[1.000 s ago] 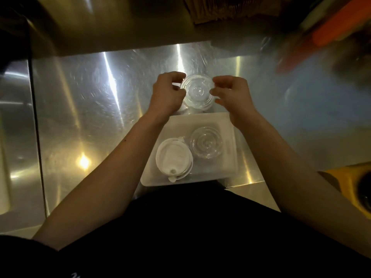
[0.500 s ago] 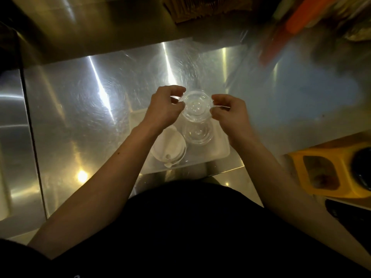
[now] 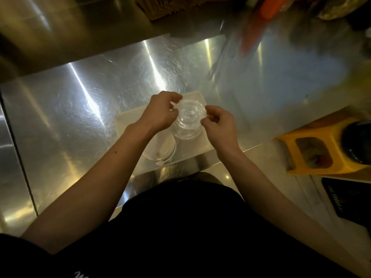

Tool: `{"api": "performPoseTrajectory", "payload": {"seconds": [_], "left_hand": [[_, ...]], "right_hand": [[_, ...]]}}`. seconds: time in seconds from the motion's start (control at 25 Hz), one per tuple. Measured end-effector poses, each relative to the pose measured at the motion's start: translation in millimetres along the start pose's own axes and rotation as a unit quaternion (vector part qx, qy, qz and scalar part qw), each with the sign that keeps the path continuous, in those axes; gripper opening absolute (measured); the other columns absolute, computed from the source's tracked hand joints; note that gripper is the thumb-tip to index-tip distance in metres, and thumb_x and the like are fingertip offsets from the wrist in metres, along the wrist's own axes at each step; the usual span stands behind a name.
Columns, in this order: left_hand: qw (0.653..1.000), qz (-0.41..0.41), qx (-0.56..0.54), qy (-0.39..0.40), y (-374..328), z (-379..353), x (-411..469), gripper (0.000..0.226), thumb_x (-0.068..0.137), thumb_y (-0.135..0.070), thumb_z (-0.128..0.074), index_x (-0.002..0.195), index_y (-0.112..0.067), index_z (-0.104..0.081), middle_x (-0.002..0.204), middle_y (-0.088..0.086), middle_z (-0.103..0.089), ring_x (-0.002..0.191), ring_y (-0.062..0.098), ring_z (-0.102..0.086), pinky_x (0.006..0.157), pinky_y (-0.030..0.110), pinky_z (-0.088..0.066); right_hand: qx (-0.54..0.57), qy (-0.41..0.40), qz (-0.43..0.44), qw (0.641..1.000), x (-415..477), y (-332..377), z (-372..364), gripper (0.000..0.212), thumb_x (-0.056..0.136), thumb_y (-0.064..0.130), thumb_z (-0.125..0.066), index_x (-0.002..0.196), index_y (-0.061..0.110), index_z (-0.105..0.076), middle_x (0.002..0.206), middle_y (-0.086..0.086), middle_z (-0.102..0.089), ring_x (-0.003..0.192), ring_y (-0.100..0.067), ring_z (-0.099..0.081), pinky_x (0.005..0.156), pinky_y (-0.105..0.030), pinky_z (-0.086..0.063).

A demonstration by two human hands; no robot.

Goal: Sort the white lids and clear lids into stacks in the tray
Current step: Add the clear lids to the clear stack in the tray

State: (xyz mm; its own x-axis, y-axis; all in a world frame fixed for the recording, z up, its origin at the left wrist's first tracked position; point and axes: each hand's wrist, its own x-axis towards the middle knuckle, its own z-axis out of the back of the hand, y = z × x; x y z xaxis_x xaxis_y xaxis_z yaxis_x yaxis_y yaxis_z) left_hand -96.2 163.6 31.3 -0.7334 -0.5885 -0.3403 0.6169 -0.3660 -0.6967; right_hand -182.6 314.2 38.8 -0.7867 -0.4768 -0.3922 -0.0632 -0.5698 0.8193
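Stainless steel counter (image 3: 84,109), scuffed and streaked with glare, fills most of the view; a raised steel backsplash runs along its far side. On the counter, close to its near edge, sits a pale rectangular tray (image 3: 124,123).

Both hands are over the tray. The left hand (image 3: 160,113) and the right hand (image 3: 218,125) hold one clear lid (image 3: 190,113) between them, each pinching an opposite side of its rim with curled fingertips; the remaining fingers are loosely bent. The lid is level, domed side up, directly above a stack of clear lids (image 3: 186,133) standing in the right part of the tray. Whether the held lid already touches the stack cannot be told through the transparent plastic.

A stack of white lids (image 3: 160,149) stands in the near-left part of the tray, just beside the clear stack and partly hidden under the left forearm. A small tab shows at its near edge.

Right of the counter, a yellow container (image 3: 313,151) with a window in its side stands on a lower surface, with a dark round object at its right end. At the far right, an orange item (image 3: 255,29) and other clutter are blurred. The person's dark garment fills the near foreground.
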Motion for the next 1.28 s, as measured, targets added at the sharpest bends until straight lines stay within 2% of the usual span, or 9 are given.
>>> {"api": "performPoseTrajectory", "payload": {"seconds": [0.08,0.2,0.32,0.6,0.72,0.88,1.04,1.12,1.28], "left_hand": [[1.0,0.0,0.014,0.002,2.2,-3.5,0.8,0.045,0.087,-0.007,-0.061,0.13,-0.015,-0.059,0.127,0.005,-0.065,0.094,0.011,-0.058,0.081,0.022,-0.044],[1.0,0.009,0.011,0.003,5.2,-8.2,-0.6,0.044,0.087,-0.005,-0.06,0.13,-0.014,-0.059,0.126,0.006,-0.065,0.096,0.013,-0.06,0.083,0.022,-0.044],[1.0,0.016,0.008,0.009,7.3,-12.0,-3.0,0.045,0.087,-0.004,-0.058,0.131,-0.013,-0.059,0.128,0.007,-0.063,0.099,0.015,-0.06,0.084,0.023,-0.044],[0.999,0.023,0.016,0.022,9.6,-11.2,-1.5,0.043,0.088,-0.004,-0.056,0.131,-0.014,-0.058,0.132,0.006,-0.061,0.109,0.021,-0.061,0.088,0.022,-0.041],[0.999,0.022,0.02,0.029,6.7,-12.4,-1.8,0.046,0.088,-0.002,-0.052,0.133,-0.011,-0.057,0.136,0.008,-0.059,0.117,0.023,-0.059,0.094,0.022,-0.04],[0.998,0.029,0.039,0.044,3.3,-14.8,-2.2,0.05,0.089,0.001,-0.047,0.137,-0.009,-0.052,0.142,0.01,-0.052,0.127,0.025,-0.052,0.108,0.03,-0.039],[0.997,0.032,0.05,0.057,1.6,-14.0,-0.7,0.05,0.09,0.002,-0.047,0.139,-0.008,-0.049,0.145,0.01,-0.05,0.13,0.025,-0.05,0.111,0.032,-0.037],[0.995,0.031,0.063,0.068,1.3,-12.9,0.4,0.05,0.091,0.001,-0.047,0.139,-0.007,-0.049,0.146,0.011,-0.049,0.131,0.026,-0.049,0.111,0.033,-0.037],[0.994,0.026,0.072,0.082,-1.5,-13.0,1.1,0.048,0.091,0.001,-0.048,0.138,-0.006,-0.05,0.144,0.013,-0.05,0.129,0.028,-0.05,0.107,0.031,-0.038]], "right_hand": [[-0.018,0.002,0.008,1.0,-4.6,-1.1,-2.5,0.045,0.083,0.013,-0.062,0.127,0.015,-0.059,0.12,-0.002,-0.064,0.104,-0.012,-0.06,0.088,-0.025,-0.05],[-0.044,-0.01,0.02,0.999,-10.6,-2.3,-7.5,0.047,0.083,0.015,-0.062,0.13,0.016,-0.057,0.123,-0.005,-0.061,0.105,-0.011,-0.058,0.089,-0.024,-0.049],[-0.074,-0.012,0.028,0.997,-14.5,-2.5,-12.9,0.049,0.082,0.019,-0.06,0.131,0.018,-0.054,0.127,-0.006,-0.057,0.113,-0.016,-0.056,0.099,-0.036,-0.049],[-0.081,-0.005,0.009,0.997,-26.0,-6.5,-23.4,0.05,0.081,0.02,-0.06,0.13,0.017,-0.055,0.125,-0.006,-0.057,0.117,-0.019,-0.053,0.101,-0.042,-0.047],[-0.068,-0.009,0.0,0.998,-26.9,-5.6,-26.7,0.049,0.081,0.019,-0.06,0.129,0.018,-0.054,0.128,-0.005,-0.052,0.116,-0.016,-0.053,0.102,-0.039,-0.047],[-0.058,-0.006,-0.007,0.998,-26.5,-4.6,-30.5,0.05,0.081,0.015,-0.061,0.131,0.013,-0.054,0.132,-0.008,-0.048,0.117,-0.018,-0.053,0.104,-0.034,-0.046],[-0.077,0.01,-0.001,0.997,-26.3,-5.6,-31.1,0.051,0.082,0.015,-0.062,0.132,0.009,-0.053,0.135,-0.009,-0.048,0.121,-0.018,-0.049,0.103,-0.033,-0.045],[-0.093,0.021,0.003,0.995,-27.9,-7.0,-30.9,0.052,0.084,0.018,-0.062,0.134,0.009,-0.051,0.137,-0.007,-0.046,0.122,-0.016,-0.047,0.1,-0.028,-0.043],[-0.123,0.024,0.013,0.992,-27.1,-8.3,-29.6,0.052,0.085,0.019,-0.062,0.134,0.008,-0.049,0.138,-0.008,-0.047,0.126,-0.019,-0.045,0.092,-0.014,-0.026]]}}
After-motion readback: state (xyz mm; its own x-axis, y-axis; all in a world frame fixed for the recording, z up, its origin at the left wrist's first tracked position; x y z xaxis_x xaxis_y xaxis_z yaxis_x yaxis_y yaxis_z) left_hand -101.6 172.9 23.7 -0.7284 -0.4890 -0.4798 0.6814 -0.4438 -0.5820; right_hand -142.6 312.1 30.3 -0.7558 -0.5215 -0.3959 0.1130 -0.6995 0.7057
